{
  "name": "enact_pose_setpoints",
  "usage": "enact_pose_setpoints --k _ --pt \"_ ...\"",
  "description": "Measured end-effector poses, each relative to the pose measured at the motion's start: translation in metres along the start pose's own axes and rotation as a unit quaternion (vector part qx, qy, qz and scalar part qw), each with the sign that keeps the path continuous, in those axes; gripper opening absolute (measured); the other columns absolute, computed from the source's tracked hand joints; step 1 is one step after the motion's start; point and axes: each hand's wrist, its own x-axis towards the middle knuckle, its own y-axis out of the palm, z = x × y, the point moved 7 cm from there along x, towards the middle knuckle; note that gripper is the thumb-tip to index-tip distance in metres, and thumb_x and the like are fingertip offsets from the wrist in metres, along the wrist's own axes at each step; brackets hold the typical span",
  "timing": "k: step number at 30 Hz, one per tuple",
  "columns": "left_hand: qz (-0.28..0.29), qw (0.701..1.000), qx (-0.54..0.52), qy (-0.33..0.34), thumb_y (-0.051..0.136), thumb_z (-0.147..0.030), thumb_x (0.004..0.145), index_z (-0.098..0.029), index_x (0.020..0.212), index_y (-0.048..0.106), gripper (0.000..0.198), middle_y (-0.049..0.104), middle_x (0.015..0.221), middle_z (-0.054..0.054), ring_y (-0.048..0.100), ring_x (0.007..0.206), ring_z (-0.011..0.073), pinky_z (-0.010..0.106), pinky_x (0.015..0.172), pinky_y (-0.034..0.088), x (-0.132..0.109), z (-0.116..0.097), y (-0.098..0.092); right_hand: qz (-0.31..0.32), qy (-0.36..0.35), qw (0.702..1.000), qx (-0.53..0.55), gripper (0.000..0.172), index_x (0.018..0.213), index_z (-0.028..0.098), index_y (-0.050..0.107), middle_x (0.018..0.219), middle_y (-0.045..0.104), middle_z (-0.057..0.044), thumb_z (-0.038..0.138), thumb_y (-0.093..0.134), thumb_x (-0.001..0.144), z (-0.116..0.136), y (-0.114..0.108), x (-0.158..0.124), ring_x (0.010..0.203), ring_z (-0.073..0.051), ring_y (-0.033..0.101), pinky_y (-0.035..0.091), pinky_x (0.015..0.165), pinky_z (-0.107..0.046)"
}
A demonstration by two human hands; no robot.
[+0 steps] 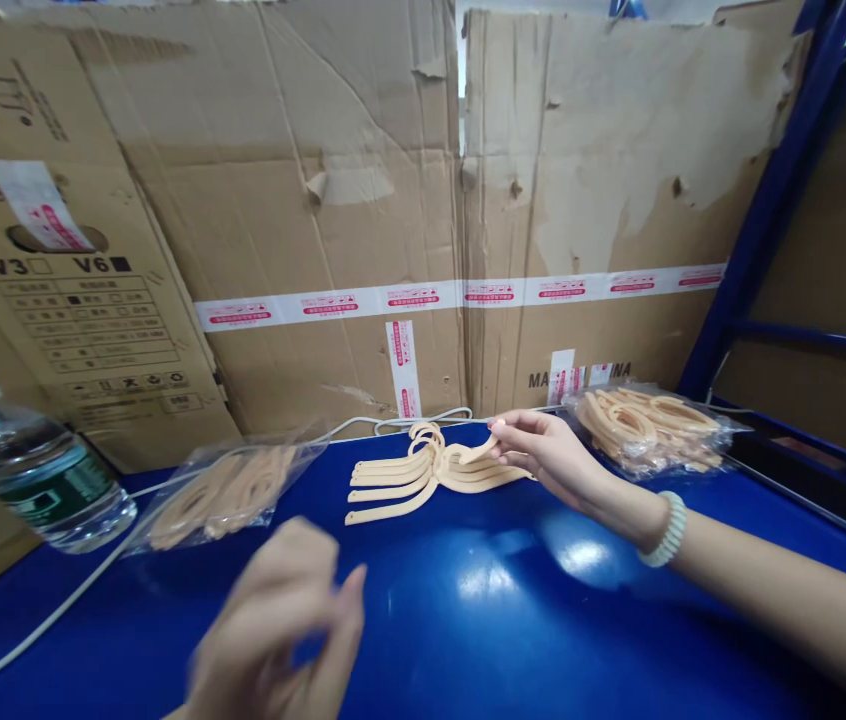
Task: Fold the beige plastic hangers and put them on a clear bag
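A row of beige, hook-shaped strips [391, 492] lies on the blue table, their curled ends crossing at the middle. Small holes show at some of the straight tips. My right hand [539, 450] pinches one beige hook-shaped strip [479, 450] between thumb and fingertips, at the right side of this row. Near the front edge of the view, my left hand [280, 620] is smeared by motion. Its fingers look bent and the thumb stands apart, and no object can be made out in it.
Clear plastic bags of similar beige pieces lie at left [224, 495] and right [640, 425]. A water bottle [40, 480] and a white cable [55, 610] are at the left. A dark phone-like slab [820, 485] is far right. Cardboard [333, 230] walls the back.
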Motion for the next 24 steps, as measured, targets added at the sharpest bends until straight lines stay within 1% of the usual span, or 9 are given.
enact_pose_setpoints --k 2,5,9,12,14,17,21,23,24 --pt "0.051 0.995 -0.033 -0.085 0.067 -0.012 0.080 -0.022 0.080 0.057 0.014 0.056 0.072 -0.004 0.056 0.065 0.0108 0.021 0.061 0.048 0.009 0.023 0.021 0.022 0.024 0.999 0.020 0.030 0.079 0.014 0.067 0.068 0.067 -0.002 0.033 0.084 0.064 -0.006 0.010 -0.007 0.063 -0.010 0.064 0.053 0.063 -0.022" --pt "0.116 0.949 -0.117 -0.267 0.068 -0.015 0.076 -0.020 0.075 0.057 0.012 0.060 0.072 -0.002 0.059 0.067 0.0121 0.021 0.063 0.048 0.006 0.064 0.047 0.052 0.044 0.997 0.029 0.027 0.082 0.013 0.067 0.068 0.067 -0.002 0.032 0.082 0.069 -0.012 0.021 -0.016 0.063 -0.010 0.065 0.054 0.064 -0.021" --pt "0.116 0.892 -0.222 -0.375 0.078 -0.021 0.066 -0.018 0.077 0.058 0.024 0.067 0.072 0.001 0.061 0.069 0.0147 0.025 0.066 0.051 -0.008 0.089 0.059 0.073 0.061 0.995 0.028 0.028 0.084 0.014 0.066 0.067 0.067 0.000 0.031 0.082 0.069 -0.016 0.030 -0.024 0.060 -0.009 0.064 0.052 0.059 -0.018" --pt "0.100 0.843 -0.297 -0.438 0.084 -0.030 0.062 -0.018 0.082 0.058 0.035 0.070 0.075 0.003 0.060 0.066 0.0139 0.030 0.068 0.054 -0.018 0.094 0.061 0.093 0.065 0.993 0.023 0.028 0.083 0.014 0.066 0.065 0.066 0.001 0.032 0.082 0.070 -0.014 0.036 -0.029 0.058 -0.008 0.064 0.051 0.055 -0.017" --pt "0.082 0.822 -0.326 -0.460 0.085 -0.034 0.062 -0.017 0.083 0.059 0.037 0.070 0.079 0.003 0.059 0.063 0.0118 0.030 0.069 0.054 -0.020 0.093 0.060 0.116 0.064 0.991 0.015 0.026 0.082 0.013 0.066 0.067 0.066 0.000 0.032 0.081 0.071 -0.013 0.042 -0.032 0.058 -0.008 0.064 0.051 0.055 -0.017" --pt "0.073 0.811 -0.349 -0.463 0.084 -0.034 0.066 -0.016 0.081 0.063 0.032 0.068 0.085 0.004 0.060 0.071 0.0126 0.029 0.075 0.053 -0.017 0.085 0.059 0.140 0.061 0.988 -0.004 0.024 0.080 0.013 0.067 0.066 0.066 0.000 0.032 0.080 0.072 -0.011 0.049 -0.035 0.057 -0.008 0.064 0.052 0.055 -0.017" --pt "0.096 0.777 -0.384 -0.490 0.074 -0.037 0.077 -0.016 0.088 0.067 0.025 0.066 0.093 0.007 0.058 0.078 0.0160 0.032 0.078 0.051 -0.019 0.074 0.063 0.152 0.065 0.986 -0.025 0.025 0.079 0.014 0.066 0.064 0.067 -0.001 0.033 0.080 0.072 -0.014 0.056 -0.034 0.055 -0.009 0.064 0.053 0.054 -0.019" --pt "0.113 0.762 -0.389 -0.505 0.073 -0.040 0.078 -0.016 0.092 0.068 0.028 0.066 0.095 0.008 0.059 0.082 0.0190 0.034 0.078 0.051 -0.023 0.071 0.065 0.161 0.068 0.984 -0.036 0.026 0.080 0.014 0.067 0.062 0.068 -0.001 0.035 0.080 0.072 -0.016 0.061 -0.033 0.054 -0.010 0.064 0.053 0.054 -0.021" --pt "0.126 0.763 -0.382 -0.506 0.074 -0.040 0.077 -0.016 0.094 0.068 0.030 0.066 0.095 0.009 0.059 0.083 0.0193 0.033 0.076 0.051 -0.025 0.071 0.065 0.165 0.069 0.983 -0.039 0.027 0.081 0.014 0.067 0.060 0.067 -0.001 0.035 0.080 0.072 -0.017 0.064 -0.031 0.053 -0.010 0.063 0.053 0.053 -0.021"
